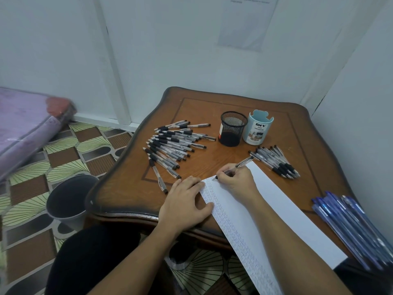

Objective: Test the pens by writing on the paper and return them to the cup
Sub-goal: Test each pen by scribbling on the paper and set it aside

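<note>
Pen (244,162) pinched low in our right hand (236,180) marks the paper (276,201) our flat left hand (183,203) pins; light and stiff, we judge, best held at the grip.

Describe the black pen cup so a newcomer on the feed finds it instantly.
Start at the brown wooden table and look toward its far side. Two cups stand side by side there; the black cup is the left one, nearer the big fan of pens. Unlike its pale blue labelled neighbour, it is dark see-through wire mesh.
</note>
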A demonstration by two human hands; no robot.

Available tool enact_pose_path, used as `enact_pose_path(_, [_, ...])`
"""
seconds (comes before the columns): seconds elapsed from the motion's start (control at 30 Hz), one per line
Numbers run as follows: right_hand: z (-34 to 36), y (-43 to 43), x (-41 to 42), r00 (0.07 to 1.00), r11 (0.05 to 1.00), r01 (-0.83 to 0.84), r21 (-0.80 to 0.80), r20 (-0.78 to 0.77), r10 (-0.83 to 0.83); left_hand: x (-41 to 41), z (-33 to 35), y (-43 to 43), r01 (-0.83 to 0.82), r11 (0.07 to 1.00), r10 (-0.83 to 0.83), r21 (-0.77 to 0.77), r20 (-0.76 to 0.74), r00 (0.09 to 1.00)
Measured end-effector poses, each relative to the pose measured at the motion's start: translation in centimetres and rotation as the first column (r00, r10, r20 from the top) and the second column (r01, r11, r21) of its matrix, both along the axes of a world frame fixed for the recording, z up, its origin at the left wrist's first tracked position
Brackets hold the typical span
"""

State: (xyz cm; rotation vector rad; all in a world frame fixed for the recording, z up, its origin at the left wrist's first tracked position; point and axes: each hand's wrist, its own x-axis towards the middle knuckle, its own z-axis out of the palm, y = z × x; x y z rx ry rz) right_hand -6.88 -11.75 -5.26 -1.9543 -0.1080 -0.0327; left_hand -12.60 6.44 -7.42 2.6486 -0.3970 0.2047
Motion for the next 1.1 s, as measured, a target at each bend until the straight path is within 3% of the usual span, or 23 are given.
enact_pose_path(0.93, [-0.15, -0.05, 0.02, 0.999, 0.999, 0.033, -0.042, -0.008, -0.033, -0.1, 0.13, 0.04, -0.002, 1.0, 0.002, 0.01, 0.007, 1.0])
enact_pose_path(1.0, [-0.04, -0.17, 0.26, 0.996, 0.996, 0.09, 0.021, -0.031, -0.089, -0.1, 0.14, 0.04, -0.002, 1.0, 0.002, 0.006, 0.001, 1.0])
enact_pose_path(1.1, [0.45, -0.38, 0.64, 0.979, 0.939, 0.173, 0.296, -0.156, -0.132, -0.16, 0.22, 0.09, 0.001, 1.0, -0.001, 0.001, -0.001, 1.0])
